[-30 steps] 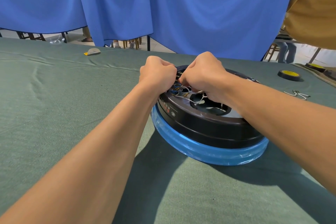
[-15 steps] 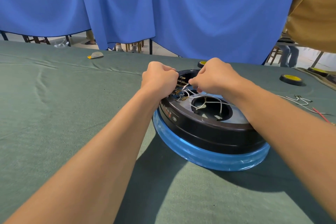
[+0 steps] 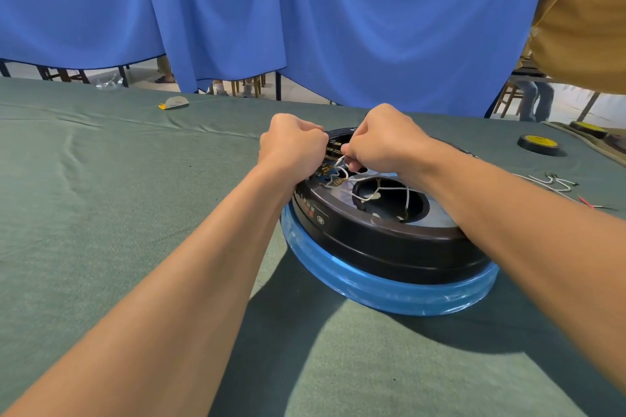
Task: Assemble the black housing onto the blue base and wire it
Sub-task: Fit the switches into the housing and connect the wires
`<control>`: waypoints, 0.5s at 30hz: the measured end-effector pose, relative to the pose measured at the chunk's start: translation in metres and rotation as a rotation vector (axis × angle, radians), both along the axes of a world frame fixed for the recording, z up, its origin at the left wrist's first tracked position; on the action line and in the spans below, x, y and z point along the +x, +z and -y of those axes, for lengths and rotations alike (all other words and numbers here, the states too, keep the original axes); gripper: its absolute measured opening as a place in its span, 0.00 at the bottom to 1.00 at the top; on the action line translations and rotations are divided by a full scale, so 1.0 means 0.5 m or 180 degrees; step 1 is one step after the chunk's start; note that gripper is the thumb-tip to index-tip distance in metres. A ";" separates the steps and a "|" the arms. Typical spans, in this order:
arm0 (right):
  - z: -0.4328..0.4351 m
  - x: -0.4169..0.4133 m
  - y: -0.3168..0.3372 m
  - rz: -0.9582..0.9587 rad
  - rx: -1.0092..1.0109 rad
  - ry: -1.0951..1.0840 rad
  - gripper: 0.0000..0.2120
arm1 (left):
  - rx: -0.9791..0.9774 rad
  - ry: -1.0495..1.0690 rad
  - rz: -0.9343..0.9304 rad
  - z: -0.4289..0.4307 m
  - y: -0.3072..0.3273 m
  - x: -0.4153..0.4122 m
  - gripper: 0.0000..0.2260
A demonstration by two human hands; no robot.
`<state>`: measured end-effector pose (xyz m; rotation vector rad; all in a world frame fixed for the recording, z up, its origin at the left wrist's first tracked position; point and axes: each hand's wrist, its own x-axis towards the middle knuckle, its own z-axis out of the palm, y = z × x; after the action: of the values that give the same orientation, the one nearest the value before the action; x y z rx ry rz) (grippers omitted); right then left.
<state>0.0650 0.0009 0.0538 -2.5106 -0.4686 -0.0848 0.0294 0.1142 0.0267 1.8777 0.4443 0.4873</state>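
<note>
Head view. Two hands work at the far left rim of one black housing (image 3: pixel 389 240). The left hand (image 3: pixel 293 142) is curled into a fist with its knuckles against the row of terminals (image 3: pixel 333 151); whether it holds anything there cannot be told. The right hand (image 3: pixel 382 142) is also curled, thumb and fingertips pinching a white wire (image 3: pixel 339 160) just beside the terminals. Further white leads (image 3: pixel 389 191) loop across the housing's one round central opening.

The housing sits on top of one blue base (image 3: pixel 372 284), whose rim shows all round below it. The base rests on the green cloth (image 3: pixel 118 213), right of centre.

Two tape rolls with yellow cores lie far right: one whole (image 3: pixel 538 144), one partly cut off (image 3: pixel 587 128). One loose wire bundle (image 3: pixel 555 183) lies near the right forearm. One small grey and yellow scrap (image 3: pixel 173 102) lies at the far left edge. A blue curtain (image 3: pixel 305 17) hangs behind; a person's ochre garment (image 3: pixel 586 10) fills the upper right corner.
</note>
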 end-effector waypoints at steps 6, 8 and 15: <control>0.019 -0.016 0.002 0.0615 0.0009 -0.0020 0.06 | -0.0082 -0.0028 0.0038 -0.003 -0.002 0.001 0.10; 0.023 -0.032 0.002 0.0552 0.0093 0.0441 0.09 | -0.0096 -0.0046 0.0022 -0.003 0.000 0.000 0.10; 0.025 -0.037 -0.009 0.0469 -0.0234 0.0925 0.05 | -0.0092 -0.0098 0.0048 -0.007 -0.002 0.001 0.11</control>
<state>0.0467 -0.0115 0.0494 -2.4887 -0.9065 -0.1423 0.0299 0.1174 0.0256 1.8493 0.4097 0.4719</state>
